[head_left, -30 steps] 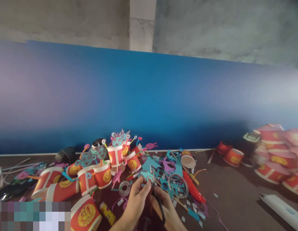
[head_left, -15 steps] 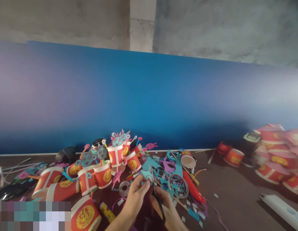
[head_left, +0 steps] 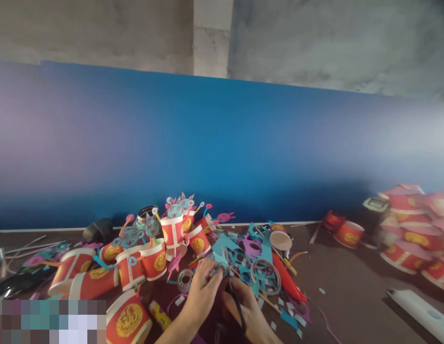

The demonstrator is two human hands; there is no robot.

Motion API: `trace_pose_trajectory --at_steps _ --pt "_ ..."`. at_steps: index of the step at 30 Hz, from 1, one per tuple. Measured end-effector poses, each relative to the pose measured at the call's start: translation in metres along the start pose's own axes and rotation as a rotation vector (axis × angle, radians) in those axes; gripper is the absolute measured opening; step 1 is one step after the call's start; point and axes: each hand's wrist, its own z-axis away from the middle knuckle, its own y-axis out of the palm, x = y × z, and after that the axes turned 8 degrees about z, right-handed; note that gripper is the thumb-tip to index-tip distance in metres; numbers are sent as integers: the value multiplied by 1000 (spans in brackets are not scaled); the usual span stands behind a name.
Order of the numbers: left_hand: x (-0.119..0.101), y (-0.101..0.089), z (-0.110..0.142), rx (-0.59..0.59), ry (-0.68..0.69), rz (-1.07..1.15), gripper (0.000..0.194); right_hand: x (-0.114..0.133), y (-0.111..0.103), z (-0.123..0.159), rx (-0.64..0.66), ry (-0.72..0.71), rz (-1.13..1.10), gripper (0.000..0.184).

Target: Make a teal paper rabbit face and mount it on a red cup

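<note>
My left hand pinches a small teal paper cutout above the brown table. My right hand is closed round black-handled scissors, whose blades reach up to the cutout. Both hands sit low in the middle of the view, over a heap of teal and purple paper scraps. A roll of clear tape lies just left of my left hand.
Red paper cups with gold print, some topped with paper animal faces, crowd the left. More red cups pile at the right. A white tube lies at the right front. A blue backdrop stands behind the table.
My left hand has turned the teal cutout slightly and shifted a little to the left. The scissors and right hand stay nearly in place.
</note>
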Motion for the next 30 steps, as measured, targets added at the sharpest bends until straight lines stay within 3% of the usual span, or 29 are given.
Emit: trace_pose_trajectory --at_steps 7,22,27,30 --pt "2 -3 -3 13 8 -34 20 -1 0 -1 -12 10 17 41" --pt "-16 -9 -9 5 14 -51 24 -5 1 -1 -3 45 94 45" --pt "-7 -6 -7 -32 -62 16 27 -4 2 -1 6 48 67 45" --pt "-3 -5 -4 -55 -24 9 24 -1 2 0 34 24 30 43"
